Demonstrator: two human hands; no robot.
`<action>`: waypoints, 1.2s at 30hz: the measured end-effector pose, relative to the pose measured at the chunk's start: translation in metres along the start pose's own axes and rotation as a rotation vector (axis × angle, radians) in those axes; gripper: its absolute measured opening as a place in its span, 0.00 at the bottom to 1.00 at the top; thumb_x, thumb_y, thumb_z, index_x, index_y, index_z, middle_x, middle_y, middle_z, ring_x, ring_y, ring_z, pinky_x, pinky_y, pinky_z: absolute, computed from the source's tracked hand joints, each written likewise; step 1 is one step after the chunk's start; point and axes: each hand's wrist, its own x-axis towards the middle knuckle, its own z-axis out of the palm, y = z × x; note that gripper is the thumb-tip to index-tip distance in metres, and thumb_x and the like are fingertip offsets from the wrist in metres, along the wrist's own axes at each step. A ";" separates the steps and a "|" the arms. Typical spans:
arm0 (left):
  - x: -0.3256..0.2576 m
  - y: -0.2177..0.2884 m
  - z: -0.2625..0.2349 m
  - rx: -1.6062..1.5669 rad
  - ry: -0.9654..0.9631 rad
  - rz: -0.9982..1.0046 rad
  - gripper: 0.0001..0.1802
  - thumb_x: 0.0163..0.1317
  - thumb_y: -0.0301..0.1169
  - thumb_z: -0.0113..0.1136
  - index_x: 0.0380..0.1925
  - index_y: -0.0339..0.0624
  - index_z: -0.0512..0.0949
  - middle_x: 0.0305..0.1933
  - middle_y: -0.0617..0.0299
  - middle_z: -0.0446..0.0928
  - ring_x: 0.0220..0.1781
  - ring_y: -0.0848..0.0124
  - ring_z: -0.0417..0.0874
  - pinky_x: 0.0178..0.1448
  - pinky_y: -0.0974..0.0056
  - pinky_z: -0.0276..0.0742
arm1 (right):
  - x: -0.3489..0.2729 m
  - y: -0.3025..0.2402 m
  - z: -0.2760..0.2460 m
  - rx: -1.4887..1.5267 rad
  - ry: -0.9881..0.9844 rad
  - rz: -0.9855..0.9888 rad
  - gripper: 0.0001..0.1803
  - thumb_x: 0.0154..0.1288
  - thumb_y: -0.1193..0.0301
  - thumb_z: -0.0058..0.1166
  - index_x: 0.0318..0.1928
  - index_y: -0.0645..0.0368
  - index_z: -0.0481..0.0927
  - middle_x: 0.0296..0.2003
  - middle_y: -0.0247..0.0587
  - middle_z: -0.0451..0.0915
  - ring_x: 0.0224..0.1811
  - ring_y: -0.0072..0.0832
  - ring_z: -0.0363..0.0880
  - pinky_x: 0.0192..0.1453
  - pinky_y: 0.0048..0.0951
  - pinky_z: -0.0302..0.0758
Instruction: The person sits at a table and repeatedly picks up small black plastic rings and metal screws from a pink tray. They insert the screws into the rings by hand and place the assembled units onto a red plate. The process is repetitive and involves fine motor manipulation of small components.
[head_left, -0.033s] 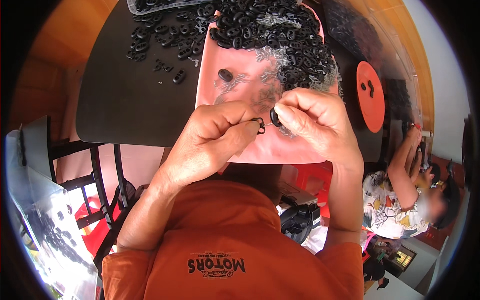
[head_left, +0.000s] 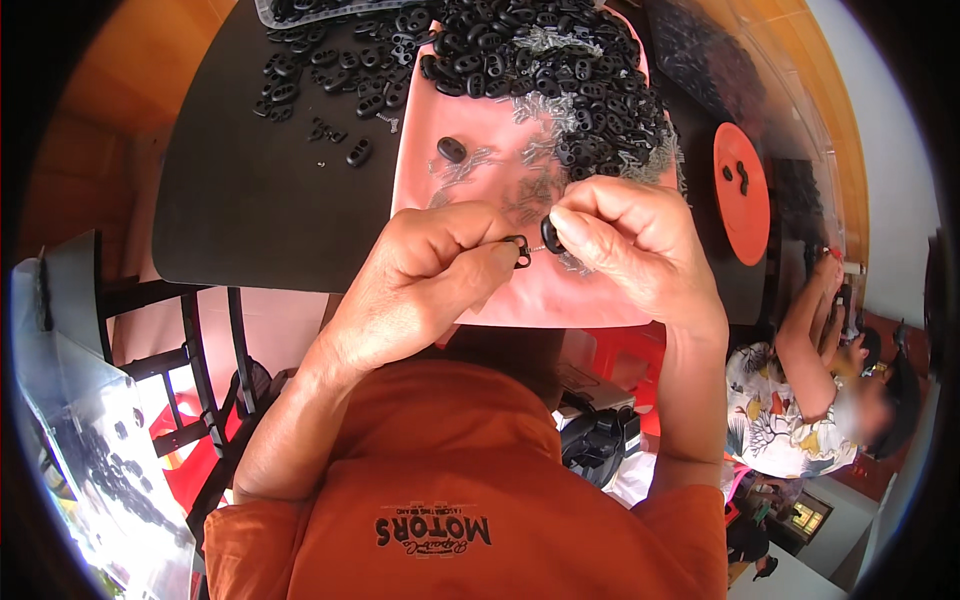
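Note:
Above the near part of a pink mat, both my hands are closed on small parts. Pinched in my left hand is a black cord lock plunger with an opening in it. A thin metal spring spans the short gap from it to a black oval cord lock shell, which my right hand grips between thumb and fingers. My fingertips partly cover both black pieces. One loose black oval piece lies beyond my left hand.
Many black cord lock parts and loose springs are heaped at the far side. More black parts lie on the dark table. An orange plate with a few pieces sits at right. Another person works there.

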 end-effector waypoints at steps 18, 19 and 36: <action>0.001 0.008 -0.001 0.103 -0.031 -0.051 0.07 0.65 0.24 0.49 0.31 0.31 0.76 0.23 0.70 0.67 0.24 0.84 0.64 0.26 0.74 0.58 | 0.001 -0.003 0.001 -0.133 0.000 -0.101 0.11 0.68 0.73 0.55 0.28 0.66 0.73 0.21 0.29 0.68 0.23 0.13 0.60 0.25 0.21 0.60; 0.001 0.007 -0.001 0.110 -0.034 -0.048 0.07 0.65 0.24 0.49 0.31 0.31 0.76 0.23 0.70 0.67 0.24 0.84 0.64 0.26 0.74 0.58 | 0.002 -0.004 0.001 -0.135 0.005 -0.110 0.11 0.67 0.74 0.55 0.28 0.66 0.73 0.20 0.29 0.68 0.23 0.13 0.61 0.25 0.21 0.60; 0.003 0.004 0.002 0.073 0.014 -0.021 0.09 0.64 0.22 0.50 0.23 0.35 0.71 0.20 0.69 0.63 0.23 0.82 0.62 0.25 0.70 0.60 | 0.005 0.005 0.004 -0.107 0.011 -0.187 0.10 0.66 0.75 0.56 0.27 0.64 0.73 0.19 0.29 0.68 0.21 0.13 0.61 0.23 0.21 0.60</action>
